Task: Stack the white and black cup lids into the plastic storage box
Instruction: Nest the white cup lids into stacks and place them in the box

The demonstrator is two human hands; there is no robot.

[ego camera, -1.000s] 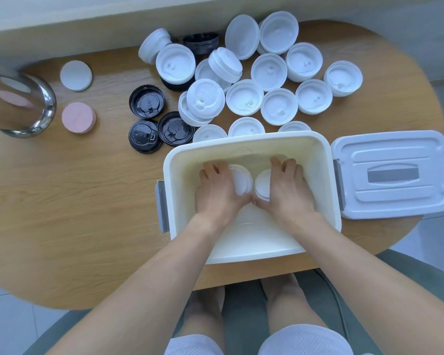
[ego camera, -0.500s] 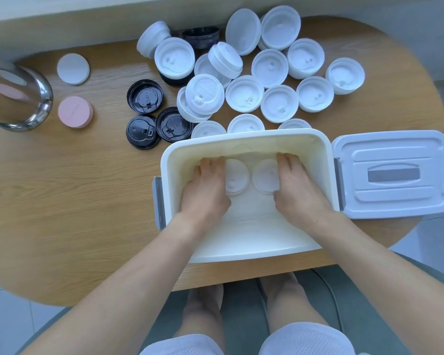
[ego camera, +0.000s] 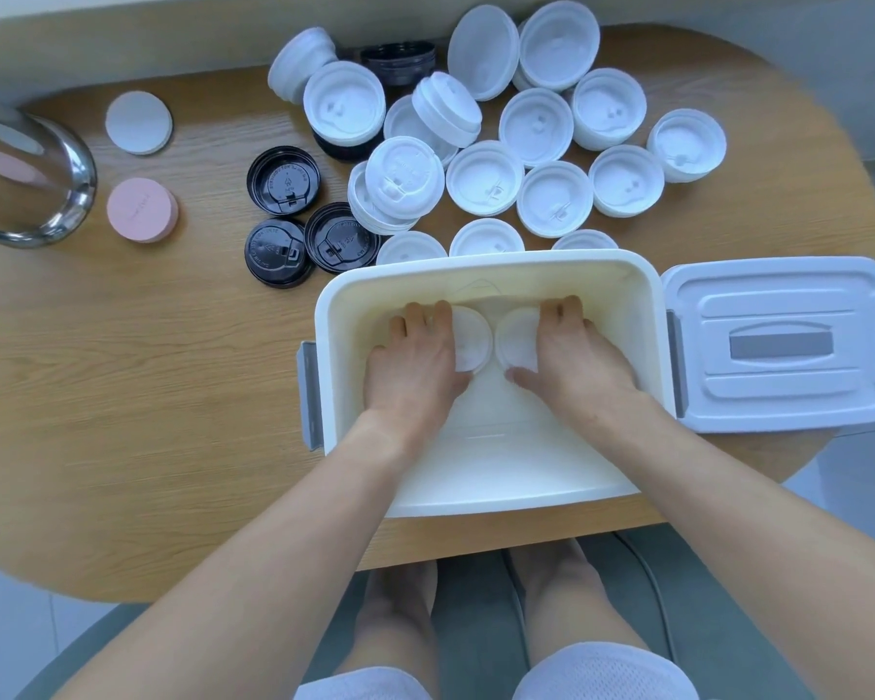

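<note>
The white plastic storage box [ego camera: 647,315] stands open at the table's near edge. Both my hands are inside it, side by side. My left hand [ego camera: 415,356] holds a white lid [ego camera: 476,341] on the box floor, fingers curled over its far edge. My right hand [ego camera: 572,356] holds a second white lid [ego camera: 516,336] the same way, thumb at its near edge. The two lids lie almost touching. Behind the box sit several loose white lids [ego camera: 481,179], and three black lids [ego camera: 283,180] lie to their left. A black stack [ego camera: 397,63] stands at the back.
The box's own cover [ego camera: 779,346] lies on the table to the right of the box. A steel container [ego camera: 26,184] stands at the far left, with a pink disc [ego camera: 141,209] and a white disc [ego camera: 137,122] beside it. My knees show below the table edge.
My hands, close together a second ago with the lids tilted between them, moved apart and toward the box's far side. The two lids now lie flat on the box floor.
</note>
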